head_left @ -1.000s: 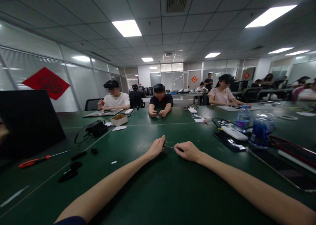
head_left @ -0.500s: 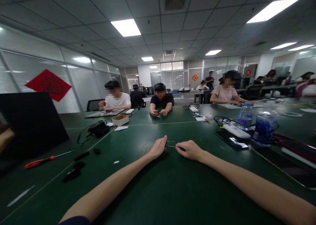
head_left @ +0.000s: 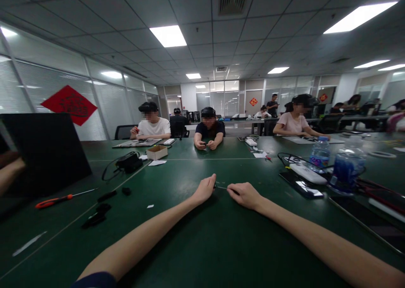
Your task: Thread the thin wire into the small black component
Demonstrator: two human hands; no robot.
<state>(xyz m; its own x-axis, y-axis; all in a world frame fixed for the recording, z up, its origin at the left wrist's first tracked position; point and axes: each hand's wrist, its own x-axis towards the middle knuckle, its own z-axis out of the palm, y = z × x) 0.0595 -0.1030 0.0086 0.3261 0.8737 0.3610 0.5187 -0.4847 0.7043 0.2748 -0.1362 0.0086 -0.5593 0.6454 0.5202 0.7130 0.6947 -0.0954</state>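
Out over the middle of the green table (head_left: 202, 237), my left hand (head_left: 205, 189) is closed round a small dark thing, mostly hidden behind the fingers. My right hand (head_left: 243, 194) faces it a short way to the right, fingers curled together in a pinch. From its fingertips a thin pale rod (head_left: 222, 188) reaches across the gap toward my left hand. The kind of rod and whether its far end touches the dark thing cannot be made out.
To the left lie an orange-handled screwdriver (head_left: 65, 198), dark scraps (head_left: 95, 218) and a black panel (head_left: 44, 153). A small cardboard box (head_left: 157, 152) stands ahead. Bottles (head_left: 347, 170), a white device (head_left: 307, 173) and a tablet (head_left: 370, 220) are at right. A co-worker (head_left: 209, 132) sits opposite.
The whole view has shifted slightly, so things appear a little further right. Both hands keep nearly the same pose, with the thin rod still between them.
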